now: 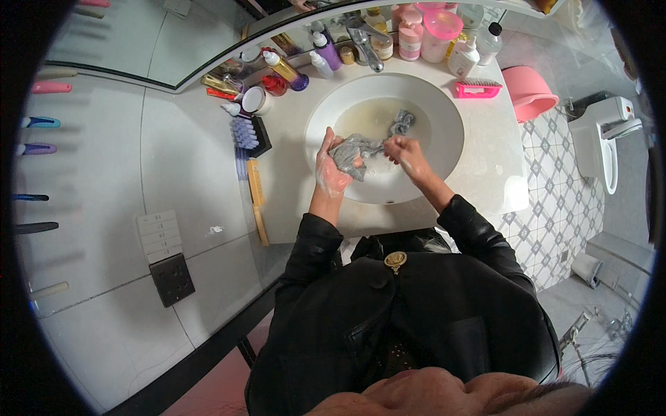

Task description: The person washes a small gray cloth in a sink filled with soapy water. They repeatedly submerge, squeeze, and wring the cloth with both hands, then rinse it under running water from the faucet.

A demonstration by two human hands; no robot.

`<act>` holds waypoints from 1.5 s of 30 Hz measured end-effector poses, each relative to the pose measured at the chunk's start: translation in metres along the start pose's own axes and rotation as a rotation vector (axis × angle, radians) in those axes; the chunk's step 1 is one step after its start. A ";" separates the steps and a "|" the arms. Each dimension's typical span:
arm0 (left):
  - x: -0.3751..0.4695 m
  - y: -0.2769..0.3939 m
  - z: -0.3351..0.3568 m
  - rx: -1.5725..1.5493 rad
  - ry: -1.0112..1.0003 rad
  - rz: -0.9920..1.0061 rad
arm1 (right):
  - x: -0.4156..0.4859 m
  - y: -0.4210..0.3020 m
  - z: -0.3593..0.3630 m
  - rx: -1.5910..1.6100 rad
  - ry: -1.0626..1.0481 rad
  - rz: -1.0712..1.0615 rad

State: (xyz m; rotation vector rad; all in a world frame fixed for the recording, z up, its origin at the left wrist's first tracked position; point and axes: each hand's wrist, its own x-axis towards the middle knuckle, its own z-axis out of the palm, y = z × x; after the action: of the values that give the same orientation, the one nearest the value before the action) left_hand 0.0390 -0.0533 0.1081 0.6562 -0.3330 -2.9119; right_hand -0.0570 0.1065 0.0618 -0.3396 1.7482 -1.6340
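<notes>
A wet grey cloth item (346, 156), perhaps a sock, is stretched between my hands above the oval washbasin (385, 193). My left hand (332, 174), palm up and coated with suds, supports its wide end; a fingertip shows beside the fabric. At the narrow end, the fingers of my right hand (408, 156) are closed on the cloth. Cloudy water (361, 115) fills the bowl's lower part. In it, towards the far right, lies a second crumpled grey cloth piece (402, 122). The chrome faucet (372, 54) stands behind the basin.
A pink-handled scrub brush (477, 91) and several pump bottles (411, 39) stand on the counter's right back. To the left are a purple-bristled brush (244, 133), a yellow comb (256, 184) and cosmetic bottles (286, 70). A mirror edge (179, 89) juts above.
</notes>
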 end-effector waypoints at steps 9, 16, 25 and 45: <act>-0.004 -0.012 -0.005 0.132 -0.012 -0.073 | -0.010 -0.015 0.023 0.126 -0.131 -0.190; -0.007 -0.021 -0.009 0.347 0.108 -0.059 | -0.011 -0.019 0.029 0.257 -0.179 -0.193; -0.011 -0.018 -0.018 1.061 0.145 0.417 | -0.026 -0.046 0.038 -0.536 0.135 -0.620; -0.010 -0.016 -0.030 1.019 0.151 0.556 | -0.035 -0.055 0.041 -0.490 0.169 -0.567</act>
State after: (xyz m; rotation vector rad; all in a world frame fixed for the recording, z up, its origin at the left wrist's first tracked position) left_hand 0.0598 -0.0412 0.0815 0.7063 -1.6910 -1.9962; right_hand -0.0204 0.0884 0.1270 -1.0292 2.3250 -1.6080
